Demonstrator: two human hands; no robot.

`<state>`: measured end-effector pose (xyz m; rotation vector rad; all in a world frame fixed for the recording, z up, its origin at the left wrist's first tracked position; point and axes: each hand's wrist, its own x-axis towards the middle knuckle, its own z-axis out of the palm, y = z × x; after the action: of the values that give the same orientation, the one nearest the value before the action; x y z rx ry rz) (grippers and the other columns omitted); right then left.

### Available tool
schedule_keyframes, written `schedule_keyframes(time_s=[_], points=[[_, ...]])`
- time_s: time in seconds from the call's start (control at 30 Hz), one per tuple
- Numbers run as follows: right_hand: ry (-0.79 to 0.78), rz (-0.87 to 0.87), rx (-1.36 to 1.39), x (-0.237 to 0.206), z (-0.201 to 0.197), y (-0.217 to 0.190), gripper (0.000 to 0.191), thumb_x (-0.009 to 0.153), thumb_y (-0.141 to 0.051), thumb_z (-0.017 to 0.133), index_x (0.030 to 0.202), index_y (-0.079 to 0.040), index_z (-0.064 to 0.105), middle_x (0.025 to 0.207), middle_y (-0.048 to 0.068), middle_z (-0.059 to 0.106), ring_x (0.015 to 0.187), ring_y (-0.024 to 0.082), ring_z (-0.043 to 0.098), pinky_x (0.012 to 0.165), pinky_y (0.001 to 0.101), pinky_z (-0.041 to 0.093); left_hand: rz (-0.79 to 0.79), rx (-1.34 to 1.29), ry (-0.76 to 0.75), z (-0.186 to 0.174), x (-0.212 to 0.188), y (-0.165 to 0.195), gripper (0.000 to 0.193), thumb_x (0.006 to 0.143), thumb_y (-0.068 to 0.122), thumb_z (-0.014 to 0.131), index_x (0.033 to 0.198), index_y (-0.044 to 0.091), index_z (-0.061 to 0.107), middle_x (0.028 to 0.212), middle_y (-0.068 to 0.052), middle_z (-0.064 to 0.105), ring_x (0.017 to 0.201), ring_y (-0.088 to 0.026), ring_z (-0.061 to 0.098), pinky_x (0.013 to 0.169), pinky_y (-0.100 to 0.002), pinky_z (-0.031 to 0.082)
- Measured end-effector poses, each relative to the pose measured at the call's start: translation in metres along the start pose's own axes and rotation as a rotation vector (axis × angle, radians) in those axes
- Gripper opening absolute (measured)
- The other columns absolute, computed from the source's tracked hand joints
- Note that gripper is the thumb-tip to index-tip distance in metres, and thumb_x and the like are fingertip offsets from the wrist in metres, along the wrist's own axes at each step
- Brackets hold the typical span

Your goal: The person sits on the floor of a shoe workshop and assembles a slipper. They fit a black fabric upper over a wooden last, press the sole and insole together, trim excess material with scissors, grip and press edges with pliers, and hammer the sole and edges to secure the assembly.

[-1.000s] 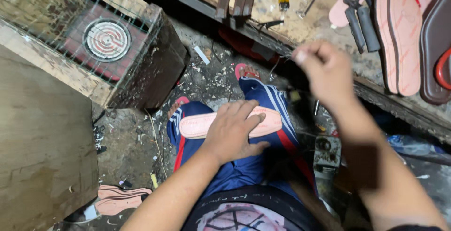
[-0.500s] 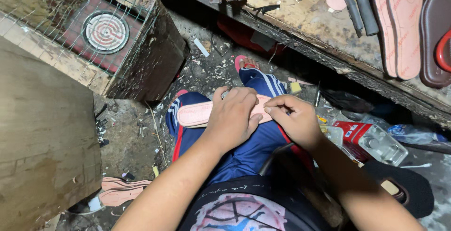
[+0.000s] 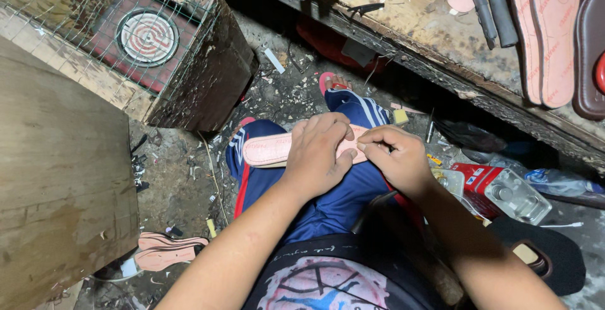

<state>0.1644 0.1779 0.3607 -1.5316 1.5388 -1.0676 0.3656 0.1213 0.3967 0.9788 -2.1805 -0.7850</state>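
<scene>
A pink shoe insole (image 3: 265,150) lies across my lap on my blue track trousers. My left hand (image 3: 318,152) presses down on its middle and covers most of it. My right hand (image 3: 394,157) pinches the insole's right end between thumb and fingers, touching my left hand. Only the insole's left end and a sliver between my hands show.
A wooden box with wire mesh and a round heater coil (image 3: 147,36) stands at upper left. A workbench (image 3: 435,26) at the top holds pliers (image 3: 491,1) and pink soles (image 3: 548,33). Two pink insoles (image 3: 167,251) lie on the littered floor. A red-and-clear can (image 3: 504,193) lies at right.
My right hand came down from near the bench to the insole's right end and now pinches it. My left hand has stayed pressed on the insole.
</scene>
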Motion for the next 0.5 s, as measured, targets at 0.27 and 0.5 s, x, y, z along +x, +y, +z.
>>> schedule_keyframes(time_s=[0.27, 0.5], points=[[0.007, -0.277, -0.221, 0.009, 0.005, -0.019, 0.022, 0.088, 0.003, 0.068, 0.108, -0.001, 0.075, 0.103, 0.013, 0.073, 0.094, 0.024, 0.073, 0.085, 0.0318, 0.057, -0.074, -0.028, 0.021, 0.001, 0.005, -0.011, 0.021, 0.078, 0.019, 0.077, 0.097, 0.012, 0.071, 0.115, -0.004, 0.063, 0.113, -0.026, 0.058, 0.099, -0.042, 0.038], [-0.045, -0.285, -0.301, 0.008, -0.001, -0.030, 0.028, 0.087, 0.001, 0.066, 0.115, 0.000, 0.072, 0.112, 0.014, 0.071, 0.101, 0.027, 0.071, 0.089, 0.0339, 0.056, -0.156, -0.007, 0.025, 0.010, 0.015, -0.017, 0.009, 0.076, 0.020, 0.076, 0.084, 0.016, 0.077, 0.112, -0.002, 0.067, 0.108, -0.024, 0.060, 0.099, -0.042, 0.038]])
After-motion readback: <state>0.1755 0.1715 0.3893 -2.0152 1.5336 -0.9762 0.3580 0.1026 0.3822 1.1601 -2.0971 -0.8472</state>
